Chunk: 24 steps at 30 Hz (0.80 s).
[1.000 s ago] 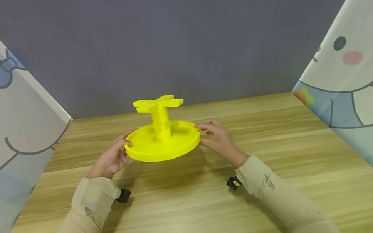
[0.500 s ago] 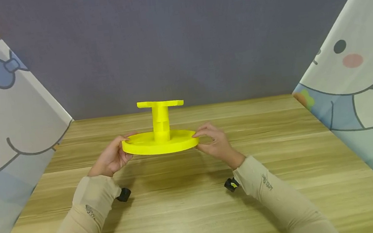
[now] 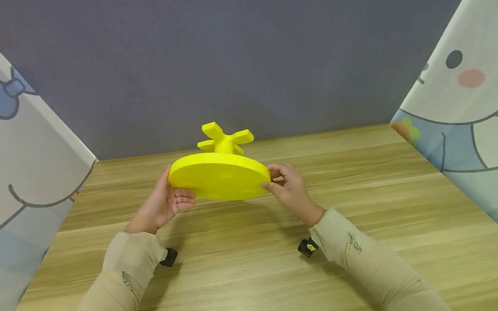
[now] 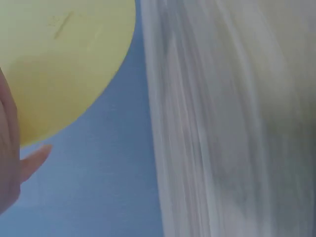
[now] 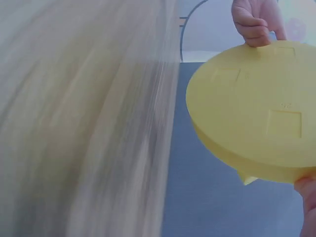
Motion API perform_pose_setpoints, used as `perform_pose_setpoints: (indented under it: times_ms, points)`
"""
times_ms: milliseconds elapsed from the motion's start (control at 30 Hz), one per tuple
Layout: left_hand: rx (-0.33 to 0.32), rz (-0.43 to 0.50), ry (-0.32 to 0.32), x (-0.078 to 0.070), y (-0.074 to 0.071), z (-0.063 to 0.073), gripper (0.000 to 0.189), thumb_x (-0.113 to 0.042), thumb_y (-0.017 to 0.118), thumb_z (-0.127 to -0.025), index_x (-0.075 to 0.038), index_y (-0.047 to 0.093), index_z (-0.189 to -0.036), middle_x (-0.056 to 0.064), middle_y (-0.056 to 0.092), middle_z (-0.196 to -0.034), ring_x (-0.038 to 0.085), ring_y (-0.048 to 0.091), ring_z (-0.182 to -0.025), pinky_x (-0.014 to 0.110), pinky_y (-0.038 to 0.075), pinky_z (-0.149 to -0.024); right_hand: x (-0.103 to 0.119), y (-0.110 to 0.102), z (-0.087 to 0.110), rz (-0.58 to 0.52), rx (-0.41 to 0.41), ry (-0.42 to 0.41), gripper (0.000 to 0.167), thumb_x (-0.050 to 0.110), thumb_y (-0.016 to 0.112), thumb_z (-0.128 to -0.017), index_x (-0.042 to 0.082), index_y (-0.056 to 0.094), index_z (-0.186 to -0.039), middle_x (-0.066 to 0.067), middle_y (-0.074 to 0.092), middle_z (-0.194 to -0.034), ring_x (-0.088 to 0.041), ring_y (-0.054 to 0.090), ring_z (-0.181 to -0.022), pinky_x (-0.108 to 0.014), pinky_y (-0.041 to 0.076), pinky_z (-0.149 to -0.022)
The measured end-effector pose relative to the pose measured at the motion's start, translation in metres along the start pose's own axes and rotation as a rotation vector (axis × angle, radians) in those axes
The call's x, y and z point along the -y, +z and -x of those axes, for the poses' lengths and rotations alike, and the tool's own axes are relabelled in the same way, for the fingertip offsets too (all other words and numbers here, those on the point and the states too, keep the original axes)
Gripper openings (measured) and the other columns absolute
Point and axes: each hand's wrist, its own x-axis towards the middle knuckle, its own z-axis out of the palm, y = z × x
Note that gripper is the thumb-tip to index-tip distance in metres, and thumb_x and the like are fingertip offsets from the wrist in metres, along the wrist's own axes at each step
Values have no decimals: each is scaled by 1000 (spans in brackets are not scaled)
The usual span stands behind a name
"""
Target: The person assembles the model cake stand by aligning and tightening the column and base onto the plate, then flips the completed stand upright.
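A yellow stand (image 3: 219,177), made of a round tray, a short post and a cross-shaped top, is held above the table and tilted in the head view. Its flat underside faces me, and the cross (image 3: 226,140) shows beyond the far rim. My left hand (image 3: 161,202) grips the tray's left edge, its fingers partly across the underside. On the opposite edge my right hand (image 3: 292,186) pinches the rim. The right wrist view shows the underside (image 5: 232,108) with shallow square marks; most of the post is hidden behind the tray.
Below the hands lies a wood-grain table (image 3: 255,284). A dark grey panel (image 3: 236,53) stands behind it, with cartoon-printed panels on the left (image 3: 8,169) and right (image 3: 479,96). Small black devices sit at both wrists, the left one (image 3: 169,257) and the right one (image 3: 308,247).
The stand has gone from upright, its tray top showing, through nearly level, to tipped back with its underside toward me. Both hands have kept hold of its rim and turned with it.
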Motion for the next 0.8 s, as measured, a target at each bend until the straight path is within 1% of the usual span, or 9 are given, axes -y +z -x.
perform_pose_setpoints:
  times_ms: [100,233,300,367,400,467,633,700,800]
  points:
    - [-93,-223,9,1,1,-2,61,-57,25,-99,-3,36,-127,1,65,-71,12,64,-60,27,57,-63,-1,-2,0,-59,-40,127,29,-16,68,-78,-16,58,-104,-24,58,-92,-9,57,-80,-16,52,-66]
    - [-266,-580,70,5,-5,1,67,-46,39,-101,-2,22,-149,4,61,-80,10,60,-57,28,56,-60,-4,-6,0,-123,-81,244,29,-15,67,-80,-16,56,-108,-16,60,-86,-7,54,-75,-15,48,-64]
    - [-325,-717,116,6,-9,2,67,-37,49,-100,-3,23,-151,10,61,-94,11,62,-66,30,57,-66,-5,-8,-1,-154,-101,283,31,-15,66,-81,-16,55,-110,-9,59,-84,-8,53,-74,-15,47,-64]
    - [-336,-776,165,9,-10,1,70,-33,58,-96,-5,25,-151,17,58,-110,13,63,-80,31,57,-74,-5,-10,-2,-180,-112,302,31,-15,65,-81,-17,54,-111,-5,59,-83,-8,53,-74,-16,47,-65]
    - [-324,-779,191,10,-11,0,72,-31,61,-95,-7,24,-152,19,55,-117,14,63,-87,31,56,-77,-5,-10,-2,-190,-115,309,32,-16,65,-81,-17,54,-111,-5,59,-83,-8,54,-74,-16,48,-65]
    - [-272,-719,245,13,-9,-2,78,-25,65,-93,-12,17,-154,17,53,-124,15,61,-98,30,54,-82,-5,-11,-3,-207,-113,316,32,-16,65,-82,-17,54,-111,-6,60,-83,-8,54,-74,-17,49,-65]
    - [-149,-452,402,19,-5,-6,96,-3,62,-92,-22,-9,-154,-4,61,-119,11,66,-95,25,54,-80,-3,-10,-1,-284,-99,355,33,-16,63,-83,-20,52,-113,-5,60,-83,-9,54,-73,-17,50,-66]
    - [-134,-397,453,21,-4,-6,98,2,60,-92,-23,-13,-153,-10,64,-114,9,67,-92,24,55,-78,-2,-9,0,-324,-103,375,34,-18,61,-83,-21,50,-114,-2,60,-82,-9,54,-73,-16,51,-65]
    - [-145,-382,490,22,-3,-6,95,5,59,-92,-17,-9,-154,-13,65,-109,7,66,-91,22,54,-78,-2,-8,0,-368,-112,394,34,-21,58,-83,-23,48,-115,1,58,-81,-8,54,-73,-15,51,-65]
